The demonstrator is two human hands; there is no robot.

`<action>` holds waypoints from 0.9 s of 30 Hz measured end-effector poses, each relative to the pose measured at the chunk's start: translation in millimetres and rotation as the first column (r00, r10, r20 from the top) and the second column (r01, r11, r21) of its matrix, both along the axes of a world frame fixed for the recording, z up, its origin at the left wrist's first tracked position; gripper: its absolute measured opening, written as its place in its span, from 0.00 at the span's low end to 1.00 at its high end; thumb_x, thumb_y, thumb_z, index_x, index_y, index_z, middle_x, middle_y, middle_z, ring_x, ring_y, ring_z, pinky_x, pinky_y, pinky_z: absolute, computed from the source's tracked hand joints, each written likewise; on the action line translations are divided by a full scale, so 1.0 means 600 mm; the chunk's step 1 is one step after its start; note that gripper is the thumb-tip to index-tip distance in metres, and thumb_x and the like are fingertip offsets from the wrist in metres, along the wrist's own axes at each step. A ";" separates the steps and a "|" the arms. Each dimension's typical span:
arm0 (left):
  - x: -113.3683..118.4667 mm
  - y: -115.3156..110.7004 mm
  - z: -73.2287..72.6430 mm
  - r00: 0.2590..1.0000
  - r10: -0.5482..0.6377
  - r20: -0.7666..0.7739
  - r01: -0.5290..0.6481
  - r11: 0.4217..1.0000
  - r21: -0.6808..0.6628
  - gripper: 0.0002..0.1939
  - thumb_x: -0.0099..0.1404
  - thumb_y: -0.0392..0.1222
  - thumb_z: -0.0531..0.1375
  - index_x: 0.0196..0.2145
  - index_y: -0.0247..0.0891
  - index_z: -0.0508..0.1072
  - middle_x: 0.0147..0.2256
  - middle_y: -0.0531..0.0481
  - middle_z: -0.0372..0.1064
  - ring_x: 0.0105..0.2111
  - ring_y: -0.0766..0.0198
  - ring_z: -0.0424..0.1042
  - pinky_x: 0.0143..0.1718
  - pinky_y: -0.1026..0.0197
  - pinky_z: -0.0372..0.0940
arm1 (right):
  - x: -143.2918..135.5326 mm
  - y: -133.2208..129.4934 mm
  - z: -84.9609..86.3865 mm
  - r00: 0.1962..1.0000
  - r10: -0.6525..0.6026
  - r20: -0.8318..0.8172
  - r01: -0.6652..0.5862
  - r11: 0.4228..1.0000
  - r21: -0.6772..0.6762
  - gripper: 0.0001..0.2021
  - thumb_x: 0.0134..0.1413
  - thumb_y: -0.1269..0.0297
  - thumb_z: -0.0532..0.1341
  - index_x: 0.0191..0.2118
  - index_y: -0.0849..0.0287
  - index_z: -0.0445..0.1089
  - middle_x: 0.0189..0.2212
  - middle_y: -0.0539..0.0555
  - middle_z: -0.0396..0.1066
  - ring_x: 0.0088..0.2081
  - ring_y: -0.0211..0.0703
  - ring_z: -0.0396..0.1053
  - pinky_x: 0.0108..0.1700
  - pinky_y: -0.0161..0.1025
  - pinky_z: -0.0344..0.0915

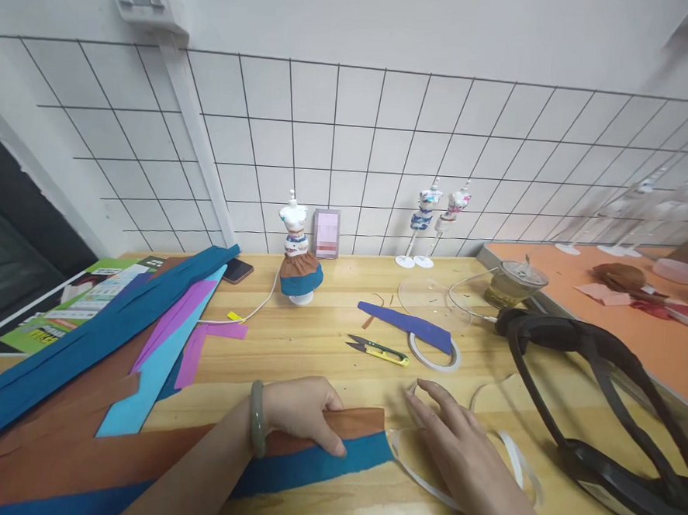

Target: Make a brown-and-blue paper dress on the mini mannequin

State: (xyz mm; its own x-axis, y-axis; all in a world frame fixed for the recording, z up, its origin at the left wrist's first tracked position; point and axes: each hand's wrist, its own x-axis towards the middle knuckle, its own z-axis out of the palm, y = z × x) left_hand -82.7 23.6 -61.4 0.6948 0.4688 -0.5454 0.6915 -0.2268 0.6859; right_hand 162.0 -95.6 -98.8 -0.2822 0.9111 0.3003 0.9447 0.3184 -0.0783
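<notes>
From my end, the wooden table (297,344) fills most of the lower view, and the largest piece in work on it is the two-tone strip (313,467), brown joined to blue, lying along the near edge. Its long axis runs left to right, rising slightly toward the right as I see it; the brown band is on the far side, the blue on the near side, and the cut end points toward the right hand.

The left hand (303,410) is clamped on the strip close to that end — thumb pressed on top, fingers curled at the far edge. The right hand (450,427) is off the fabric, palm down; its thumb and forefinger tips sit near each other, but I cannot tell whether they pinch anything.

Narrow white tape (512,454) curls on both sides of the right hand, one end at the strip's corner; I cannot tell if it is attached. I judge this as aligning the strip's end with the tape — the next move calls for a steady left hold and a careful right-hand pinch.

Smallest, the yellow-handled snips (379,350) lie beyond both hands, untouched.
</notes>
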 end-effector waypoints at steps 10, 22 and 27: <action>-0.012 0.009 -0.015 0.989 0.114 0.093 -0.086 0.961 -0.262 0.17 0.46 0.52 0.65 0.20 0.37 0.65 0.16 0.60 0.56 0.17 0.72 0.53 0.18 0.66 0.47 | -0.023 0.115 0.048 0.968 0.001 -0.252 -0.032 0.992 -0.120 0.16 0.56 0.76 0.50 0.46 0.62 0.70 0.44 0.61 0.74 0.46 0.47 0.72 0.47 0.43 0.67; -0.026 0.022 -0.023 0.981 0.173 0.088 -0.132 0.929 -0.346 0.18 0.42 0.54 0.67 0.23 0.36 0.72 0.18 0.57 0.64 0.18 0.70 0.60 0.20 0.66 0.55 | -0.048 0.118 0.052 0.807 -0.207 -0.553 0.086 0.968 -0.238 0.14 0.61 0.64 0.46 0.35 0.61 0.67 0.23 0.54 0.69 0.26 0.42 0.68 0.27 0.37 0.64; -0.028 0.024 -0.021 0.979 0.174 0.102 -0.127 0.925 -0.359 0.18 0.40 0.53 0.69 0.24 0.36 0.73 0.19 0.57 0.66 0.20 0.69 0.62 0.22 0.66 0.58 | -0.026 -0.006 0.068 0.342 -0.437 -0.832 -0.211 0.827 -0.521 0.22 0.61 0.49 0.45 0.34 0.55 0.70 0.18 0.50 0.62 0.18 0.40 0.62 0.19 0.37 0.60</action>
